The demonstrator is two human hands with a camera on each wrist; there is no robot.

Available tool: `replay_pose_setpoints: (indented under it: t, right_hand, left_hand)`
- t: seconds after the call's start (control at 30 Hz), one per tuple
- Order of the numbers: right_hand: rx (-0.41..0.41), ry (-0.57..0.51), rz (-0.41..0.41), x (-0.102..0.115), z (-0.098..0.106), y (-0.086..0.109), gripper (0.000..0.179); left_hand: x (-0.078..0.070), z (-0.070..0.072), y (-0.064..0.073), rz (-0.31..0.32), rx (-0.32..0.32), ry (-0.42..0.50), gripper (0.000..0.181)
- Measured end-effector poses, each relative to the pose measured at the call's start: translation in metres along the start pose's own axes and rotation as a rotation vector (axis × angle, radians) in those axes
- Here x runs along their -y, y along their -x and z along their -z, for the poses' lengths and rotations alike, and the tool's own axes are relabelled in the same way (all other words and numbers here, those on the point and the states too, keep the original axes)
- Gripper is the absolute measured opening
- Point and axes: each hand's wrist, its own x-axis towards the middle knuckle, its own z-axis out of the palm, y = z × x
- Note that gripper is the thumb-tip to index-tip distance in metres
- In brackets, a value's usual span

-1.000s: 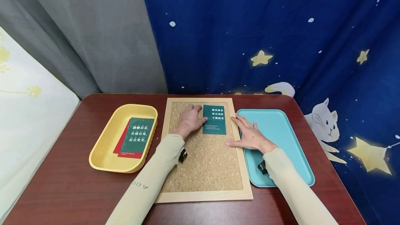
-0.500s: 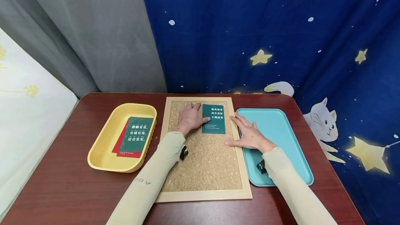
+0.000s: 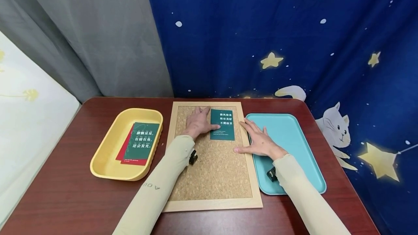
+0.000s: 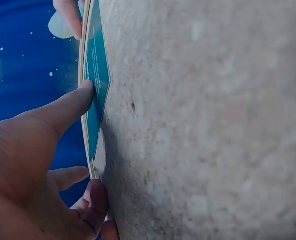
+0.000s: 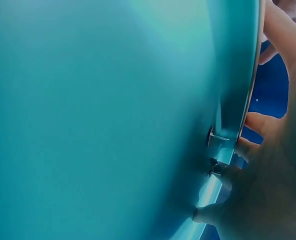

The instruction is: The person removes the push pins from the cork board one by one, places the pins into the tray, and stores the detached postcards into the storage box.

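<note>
In the head view a green card (image 3: 225, 133) with white lettering lies at the upper right of a wood-framed cork board (image 3: 215, 177). My left hand (image 3: 197, 123) rests with spread fingers on the cork left of the card, its thumb on the card's left part. The left wrist view also shows that thumb on the green card (image 4: 99, 65). My right hand (image 3: 258, 140) is spread over the board's right frame and the left edge of a blue tray (image 3: 290, 137). Small metal thumbtacks (image 5: 214, 136) show in the tray by its fingers in the right wrist view.
A yellow basket (image 3: 107, 155) at the left holds a green card (image 3: 140, 151) on top of red ones (image 3: 125, 149). Everything stands on a dark red-brown table (image 3: 72, 177), with curtains behind its far edge.
My left thumb has slid slightly right and down, further over the card. The right hand keeps its place beside the board. The head view has shifted a little.
</note>
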Motion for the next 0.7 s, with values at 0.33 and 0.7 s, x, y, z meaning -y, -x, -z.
replay_pose_setpoints:
  t: [0.33,0.7]
  right_hand:
    - [-0.013,-0.002,0.012,0.0013,-0.0014,-0.0009,0.115]
    - [-0.021,-0.007,0.014,-0.0016,-0.0018,-0.0002,0.115]
  left_hand:
    - [-0.0009,0.0027,-0.0012,0.010,0.018,-0.047,0.099]
    - [-0.0023,-0.0022,0.0009,0.003,-0.047,0.018,0.098]
